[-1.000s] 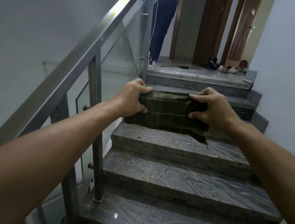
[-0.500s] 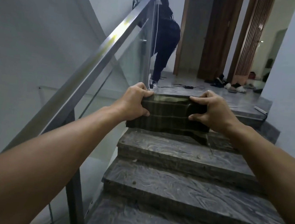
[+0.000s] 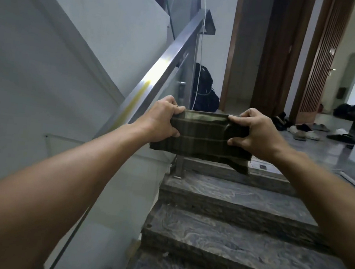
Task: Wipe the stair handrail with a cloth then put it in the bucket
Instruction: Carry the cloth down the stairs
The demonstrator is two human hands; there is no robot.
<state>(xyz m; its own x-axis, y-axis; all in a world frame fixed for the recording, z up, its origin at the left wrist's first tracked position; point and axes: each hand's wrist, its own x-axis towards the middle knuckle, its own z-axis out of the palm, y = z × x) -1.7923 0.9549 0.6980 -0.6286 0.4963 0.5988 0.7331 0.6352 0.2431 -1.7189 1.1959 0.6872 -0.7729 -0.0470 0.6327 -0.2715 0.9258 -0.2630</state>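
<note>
A dark green striped cloth (image 3: 203, 137), folded into a flat band, is stretched in the air between both hands. My left hand (image 3: 162, 119) grips its left end and my right hand (image 3: 255, 132) grips its right end. The steel handrail (image 3: 170, 59) slopes up on the left, just beside my left hand, and the cloth does not touch it. No bucket is in view.
Dark marble steps (image 3: 227, 230) rise ahead to a landing. A glass panel (image 3: 122, 172) and a steel post (image 3: 179, 163) stand under the rail. A black bag (image 3: 204, 90) sits behind the rail end. Shoes (image 3: 306, 133) lie on the landing floor by wooden doors.
I have climbed closer to the landing, so the steps and rail end look nearer. The person in dark clothes at the top is gone from view. Both hands keep their grip on the cloth.
</note>
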